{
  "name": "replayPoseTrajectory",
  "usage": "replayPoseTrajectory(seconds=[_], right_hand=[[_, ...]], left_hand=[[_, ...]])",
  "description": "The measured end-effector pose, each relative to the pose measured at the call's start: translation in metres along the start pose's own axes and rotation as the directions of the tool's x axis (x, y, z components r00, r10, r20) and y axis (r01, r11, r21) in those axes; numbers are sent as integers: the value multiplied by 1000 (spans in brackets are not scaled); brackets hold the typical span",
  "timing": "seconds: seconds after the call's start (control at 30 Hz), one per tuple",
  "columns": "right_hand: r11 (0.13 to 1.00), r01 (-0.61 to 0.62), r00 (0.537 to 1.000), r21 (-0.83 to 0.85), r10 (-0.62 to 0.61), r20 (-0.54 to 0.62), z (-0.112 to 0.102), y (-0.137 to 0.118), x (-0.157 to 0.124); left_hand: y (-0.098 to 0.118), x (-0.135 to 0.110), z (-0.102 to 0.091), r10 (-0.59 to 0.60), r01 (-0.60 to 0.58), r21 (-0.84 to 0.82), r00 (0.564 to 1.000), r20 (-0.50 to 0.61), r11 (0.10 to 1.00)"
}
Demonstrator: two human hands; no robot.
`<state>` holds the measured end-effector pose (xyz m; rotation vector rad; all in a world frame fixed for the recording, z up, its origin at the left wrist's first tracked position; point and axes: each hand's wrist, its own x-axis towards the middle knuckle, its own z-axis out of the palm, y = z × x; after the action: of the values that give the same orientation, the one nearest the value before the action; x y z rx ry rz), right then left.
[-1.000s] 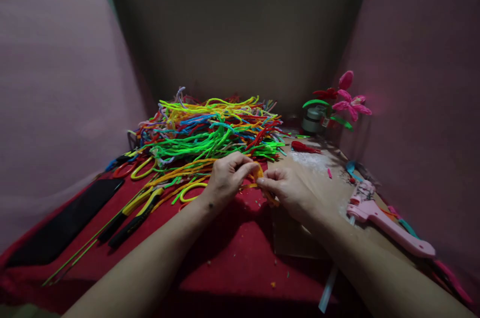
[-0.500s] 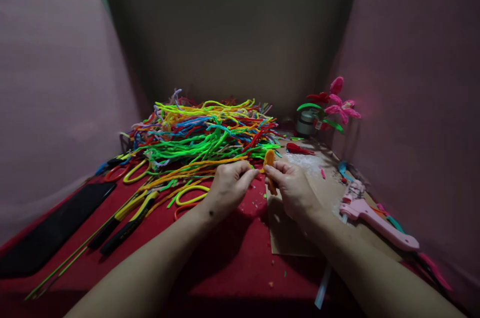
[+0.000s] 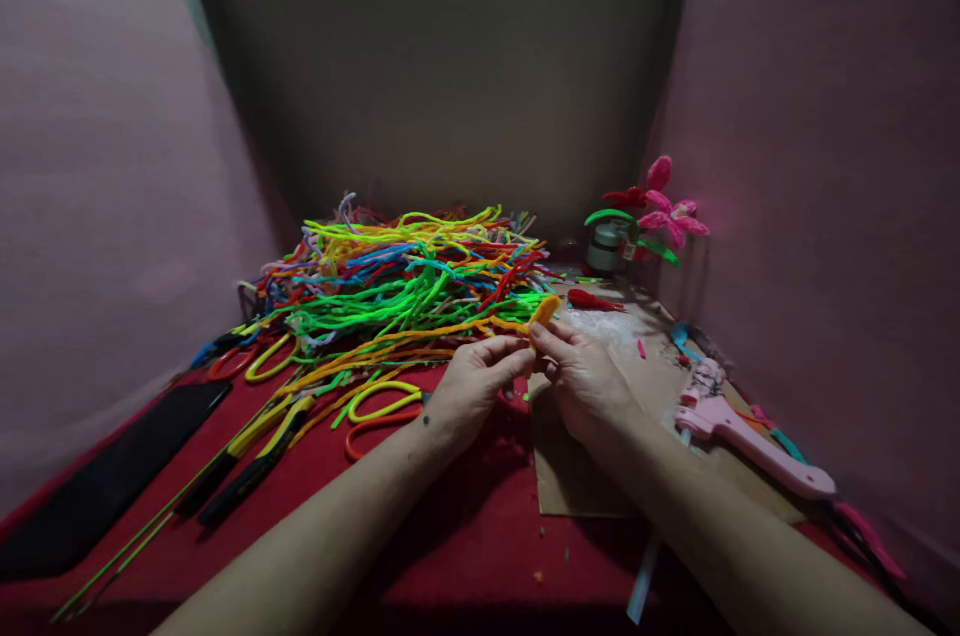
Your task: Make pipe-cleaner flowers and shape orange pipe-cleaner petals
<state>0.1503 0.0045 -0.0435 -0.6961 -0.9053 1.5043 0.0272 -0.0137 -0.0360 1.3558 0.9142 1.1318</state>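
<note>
Reaching in over the near edge of the red-covered table (image 3: pixel 450 546), the two hands I watch from afar meet a little right of its middle, and what matters is the narrow gap between their fingertips, where an orange chenille-stem piece (image 3: pixel 546 310) sits. The right hand (image 3: pixel 585 371) pinches it between thumb and finger, so I count that one as nearer; the left hand (image 3: pixel 469 381) brings its fingertips right up to the lower end, though I cannot tell whether they grip it. Its long axis leans, the free end pointing up and toward the table's far right corner. On the cloth I make out pliers (image 3: pixel 259 464) toward the left edge, a cardboard sheet (image 3: pixel 562 476) under the right hand, a pink hot-glue gun (image 3: pixel 739 426) near the right edge, and scissors (image 3: pixel 386 416) just beside the left hand. Beyond, a loose heap of chenille stems (image 3: pixel 420 286) spreads along the far side, a pink chenille flower (image 3: pixel 671 216) stands by the far right corner, and a dark wall (image 3: pixel 450 66) closes the room.
</note>
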Motion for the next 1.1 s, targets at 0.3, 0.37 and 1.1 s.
replayPoseTrajectory(seconds=[0.3, 0.37, 1.1], right_hand=[[914, 178, 976, -364, -211, -53, 5, 2, -10], [899, 183, 973, -398, -224, -57, 4, 2, -8], [907, 169, 974, -386, -213, -74, -9, 9, 5]], left_hand=[[-6, 0, 2, -226, 236, -120, 970, 94, 964], [-3, -3, 3, -222, 226, -56, 972, 71, 972], [-2, -4, -4, -8, 59, 376, 991, -137, 925]])
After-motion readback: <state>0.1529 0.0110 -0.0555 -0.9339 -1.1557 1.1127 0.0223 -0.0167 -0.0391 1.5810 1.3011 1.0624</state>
